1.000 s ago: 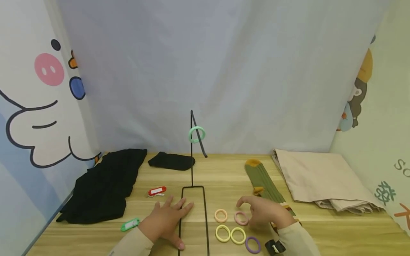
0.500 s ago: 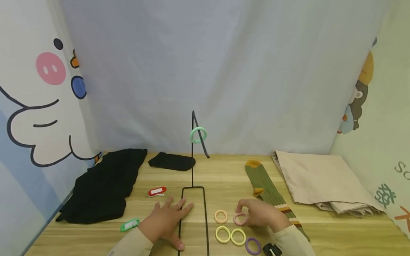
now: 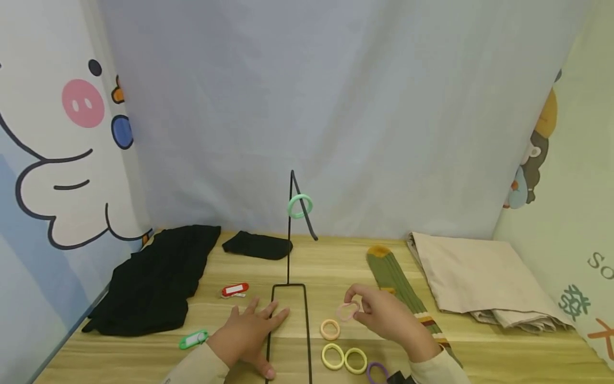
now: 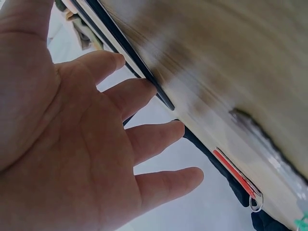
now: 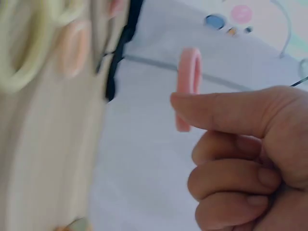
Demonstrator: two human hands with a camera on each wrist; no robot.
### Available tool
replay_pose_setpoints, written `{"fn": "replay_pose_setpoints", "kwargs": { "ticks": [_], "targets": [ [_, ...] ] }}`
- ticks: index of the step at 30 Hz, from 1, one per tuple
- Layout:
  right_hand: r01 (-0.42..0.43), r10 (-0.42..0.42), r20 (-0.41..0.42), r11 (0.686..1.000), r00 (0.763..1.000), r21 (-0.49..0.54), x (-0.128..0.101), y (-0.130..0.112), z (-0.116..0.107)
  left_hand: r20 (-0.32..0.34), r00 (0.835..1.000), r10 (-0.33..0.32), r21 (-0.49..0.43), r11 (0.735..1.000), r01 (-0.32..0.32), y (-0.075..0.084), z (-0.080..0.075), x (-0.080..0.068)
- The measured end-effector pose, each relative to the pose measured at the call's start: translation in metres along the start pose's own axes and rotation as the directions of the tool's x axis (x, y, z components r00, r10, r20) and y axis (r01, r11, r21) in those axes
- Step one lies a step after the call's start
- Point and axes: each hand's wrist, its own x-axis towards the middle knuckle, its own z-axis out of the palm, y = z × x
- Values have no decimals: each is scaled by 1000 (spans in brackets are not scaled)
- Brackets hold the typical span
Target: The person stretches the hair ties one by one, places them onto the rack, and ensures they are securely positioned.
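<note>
My right hand (image 3: 390,317) pinches a pink ring (image 5: 185,77) between thumb and forefinger, with the other fingers curled in. The ring is lifted off the table. My left hand (image 3: 249,333) lies with fingers spread over the left rail of a black wire stand (image 3: 307,320). From the base a thin post rises to a slanting arm, and a mint green ring (image 3: 290,209) hangs on that arm. An orange ring (image 3: 322,332), two yellow rings (image 3: 324,362) and a purple ring (image 3: 369,373) lie on the table, nearest my right hand.
A green striped sock (image 3: 398,280) lies beyond my right hand, with folded beige cloth (image 3: 479,269) at far right. Black cloth (image 3: 153,282) and a smaller black piece (image 3: 256,245) lie at the left and back. Red (image 3: 235,289) and green key tags (image 3: 194,338) lie near my left hand.
My right hand has closed thumb and forefinger on the pink ring and raised it from the table, slightly forward and left. My left hand stays on the stand's base.
</note>
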Motion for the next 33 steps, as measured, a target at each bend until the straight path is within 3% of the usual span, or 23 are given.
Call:
{"fn": "replay_pose_setpoints", "kwargs": {
  "ticks": [4, 6, 8, 10, 13, 16, 18, 20, 22, 24, 30, 33],
  "targets": [
    [107, -109, -126, 994, 986, -30, -5, -25, -4, 0, 1000, -8, 1, 1000, 8, 0, 0, 0],
    [179, -180, -213, 984, 960, -26, -9, -37, -6, -7, 1000, -7, 7, 1000, 7, 0, 0, 0],
    [272, -258, -314, 962, 914, 0, -13, -49, -7, -9, 1000, -6, 11, 1000, 6, -1, 1, 0],
    [391, -341, -420, 920, 841, 35, -16, -61, -8, -12, 1000, -3, 12, 1000, 3, -1, 1, 0],
    [579, -452, -554, 813, 699, 66, -18, -77, -10, 0, 1000, -4, 7, 1000, 4, -1, 1, 1],
    [695, -516, -650, 718, 558, 27, -14, -92, -15, 9, 1000, -5, 1, 1000, 5, -1, 1, 1],
    [724, -529, -692, 690, 491, -14, -10, -101, -21, 14, 1000, -4, -2, 1000, 4, -2, 2, 2],
    [721, -531, -718, 691, 450, -60, -3, -109, -28, 14, 1000, -5, -4, 1000, 5, -2, 2, 2],
    [703, -523, -726, 707, 446, -78, 5, -115, -34, 20, 1000, -6, -6, 1000, 7, -3, 2, 2],
    [674, -511, -722, 734, 466, -85, 15, -118, -38, 31, 999, -9, -9, 1000, 10, -3, 1, 3],
    [525, -414, -690, 849, 593, -59, 49, -117, -39, 33, 999, -7, 1, 1000, 7, -4, 4, 4],
    [445, -343, -689, 895, 639, -33, 62, -115, -36, 28, 1000, -3, 14, 1000, 2, -5, 6, 6]
  ]
}}
